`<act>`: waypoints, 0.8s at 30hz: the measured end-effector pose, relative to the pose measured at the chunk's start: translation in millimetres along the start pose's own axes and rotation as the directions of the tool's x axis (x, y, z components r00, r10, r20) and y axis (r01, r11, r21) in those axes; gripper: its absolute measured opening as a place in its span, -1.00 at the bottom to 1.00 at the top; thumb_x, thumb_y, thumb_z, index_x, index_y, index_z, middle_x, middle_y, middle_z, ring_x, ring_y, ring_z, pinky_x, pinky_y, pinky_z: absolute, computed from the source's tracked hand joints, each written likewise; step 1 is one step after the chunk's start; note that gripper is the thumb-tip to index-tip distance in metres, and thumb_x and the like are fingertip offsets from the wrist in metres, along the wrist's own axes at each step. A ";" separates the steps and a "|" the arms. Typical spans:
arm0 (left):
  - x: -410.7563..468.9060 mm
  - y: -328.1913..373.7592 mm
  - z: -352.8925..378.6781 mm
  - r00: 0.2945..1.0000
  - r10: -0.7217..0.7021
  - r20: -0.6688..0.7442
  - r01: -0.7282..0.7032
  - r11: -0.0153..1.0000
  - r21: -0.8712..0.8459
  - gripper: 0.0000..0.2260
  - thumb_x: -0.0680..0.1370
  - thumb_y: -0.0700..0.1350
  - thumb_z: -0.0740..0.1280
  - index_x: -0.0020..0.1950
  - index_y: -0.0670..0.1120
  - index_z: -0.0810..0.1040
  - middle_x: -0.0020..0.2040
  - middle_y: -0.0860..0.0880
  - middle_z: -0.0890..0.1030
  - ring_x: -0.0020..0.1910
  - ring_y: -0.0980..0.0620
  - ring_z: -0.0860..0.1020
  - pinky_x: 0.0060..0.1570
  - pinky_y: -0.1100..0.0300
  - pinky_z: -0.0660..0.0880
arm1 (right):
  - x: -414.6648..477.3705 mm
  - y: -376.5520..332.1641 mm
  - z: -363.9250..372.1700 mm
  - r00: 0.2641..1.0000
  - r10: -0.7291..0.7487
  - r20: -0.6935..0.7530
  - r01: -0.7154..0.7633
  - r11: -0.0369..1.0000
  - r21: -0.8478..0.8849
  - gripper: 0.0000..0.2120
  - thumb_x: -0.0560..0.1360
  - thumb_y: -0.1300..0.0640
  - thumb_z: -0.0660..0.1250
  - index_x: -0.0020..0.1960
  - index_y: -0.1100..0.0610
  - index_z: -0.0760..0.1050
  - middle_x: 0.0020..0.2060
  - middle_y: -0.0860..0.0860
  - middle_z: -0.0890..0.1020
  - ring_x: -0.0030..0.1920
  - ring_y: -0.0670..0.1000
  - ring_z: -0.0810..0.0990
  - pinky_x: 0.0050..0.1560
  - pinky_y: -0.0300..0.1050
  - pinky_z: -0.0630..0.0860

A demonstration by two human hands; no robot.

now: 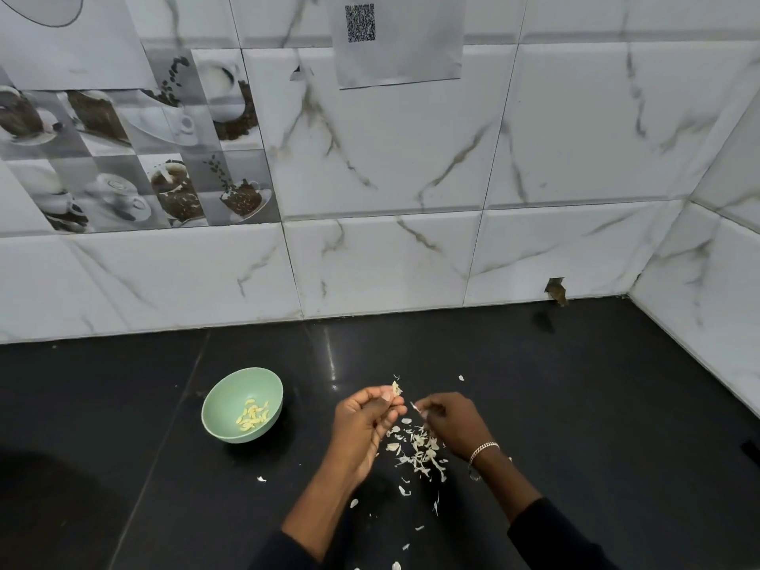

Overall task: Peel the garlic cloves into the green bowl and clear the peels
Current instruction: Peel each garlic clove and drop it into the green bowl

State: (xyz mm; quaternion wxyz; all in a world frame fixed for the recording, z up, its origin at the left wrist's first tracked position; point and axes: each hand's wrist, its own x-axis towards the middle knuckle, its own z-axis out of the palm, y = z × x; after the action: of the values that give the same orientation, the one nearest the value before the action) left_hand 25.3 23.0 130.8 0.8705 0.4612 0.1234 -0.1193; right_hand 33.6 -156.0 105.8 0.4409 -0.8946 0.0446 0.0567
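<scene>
Leftmost, up on the wall, a patch of picture tiles (135, 158) with coffee cups and beans. Below, on the black counter (596, 405), the green bowl (228, 390): upright, apart from both hands, with a small heap of peeled garlic cloves (253, 417) at its bottom. One stray white flake on the counter just right of the bowl and nearer the camera.

Next, the left hand (366, 421), raised over the counter, fingers (384, 394) curled in and pinching an unpeeled garlic clove (396, 389) at their tips, papery skin sticking up from it. High on the wall above, a sheet of paper with a QR code (360, 22).

Close beside, not quite touching, the right hand (448, 419), fingers curled too, thumb and fingertip nipping a thin white sliver of peel (414, 406). Under and between the two hands, a loose pile of peels (421, 450) on the counter, with scraps trailing toward the camera and one flake farther back toward the wall. On the right wrist, a silver chain bracelet (484, 449); dark sleeves on both forearms.

Farther right, at the foot of the marble-look wall tiles, a small broken hole (556, 290), then the side wall at the corner.
</scene>
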 end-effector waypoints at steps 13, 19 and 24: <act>2.1 -7.7 7.5 0.984 0.180 0.019 -0.178 0.947 0.268 -0.91 0.57 -0.32 0.38 0.03 -0.33 0.63 -0.16 -0.24 0.71 -0.23 -0.01 0.68 -0.21 0.26 0.61 | -9.3 -39.6 -13.8 0.995 -0.091 -0.050 0.103 0.907 0.408 -0.92 0.51 0.32 0.37 -0.04 0.22 0.62 -0.33 0.13 0.70 -0.35 0.07 0.65 -0.26 -0.04 0.63; 2.2 -8.6 10.7 0.993 0.111 0.049 -0.121 0.950 0.287 -0.84 0.63 -0.26 0.32 0.00 -0.35 0.61 -0.25 -0.21 0.67 -0.28 -0.05 0.66 -0.34 0.31 0.54 | -12.4 -38.7 -13.4 0.983 -0.182 -0.029 0.180 0.913 0.365 -0.89 0.50 0.20 0.48 0.02 0.11 0.68 -0.20 0.11 0.73 -0.25 0.14 0.72 -0.17 -0.02 0.68; 1.4 -7.8 11.5 0.991 0.083 0.106 -0.112 0.948 0.297 -0.83 0.64 -0.26 0.29 0.02 -0.34 0.63 -0.19 -0.30 0.65 -0.27 -0.03 0.67 -0.30 0.31 0.56 | -11.4 -38.8 -16.1 0.977 -0.204 -0.064 0.214 0.918 0.334 -0.95 0.48 0.21 0.49 -0.08 0.17 0.65 -0.26 0.11 0.72 -0.29 0.11 0.72 -0.20 -0.06 0.67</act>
State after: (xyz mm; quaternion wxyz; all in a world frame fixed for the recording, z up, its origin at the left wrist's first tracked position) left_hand 25.3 9.1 130.6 0.7995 0.5883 0.0405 -0.1147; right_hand 28.4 -144.9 147.6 0.5914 -0.8055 -0.0358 -0.0116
